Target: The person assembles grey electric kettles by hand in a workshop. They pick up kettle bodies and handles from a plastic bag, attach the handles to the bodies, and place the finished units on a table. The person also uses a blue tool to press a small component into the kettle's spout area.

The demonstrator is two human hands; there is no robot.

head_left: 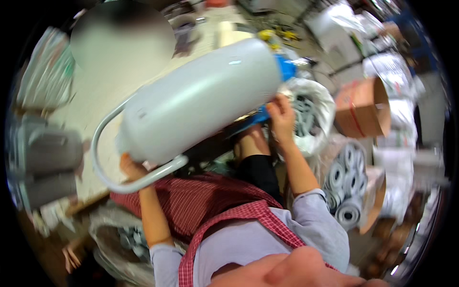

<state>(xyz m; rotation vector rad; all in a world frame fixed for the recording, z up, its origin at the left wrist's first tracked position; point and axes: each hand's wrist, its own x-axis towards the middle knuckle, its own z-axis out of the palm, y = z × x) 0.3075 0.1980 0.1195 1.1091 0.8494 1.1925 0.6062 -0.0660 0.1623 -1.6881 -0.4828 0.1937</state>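
A large light grey thermos flask point(201, 95) is held tilted in front of me, its right end higher than its left. A curved grey carrying handle point(125, 187) loops around its left end. My left hand point(132, 168) grips that end from below, beside the handle, with most fingers hidden behind the flask. Near the other end, my right hand point(281, 115) is closed on the lower edge. Just past that end shows a blue piece point(287, 68), partly covered by the flask; I cannot tell whether it belongs to it.
Behind the flask lies a pale worktable point(95, 119). On the right stand a white bag point(324, 98) of grey handle-like parts, a cardboard box point(358, 107) and a bag of grey ringed parts point(349, 177). Grey bins point(50, 148) stand left. Another person's bare hand or foot point(71, 258) shows lower left.
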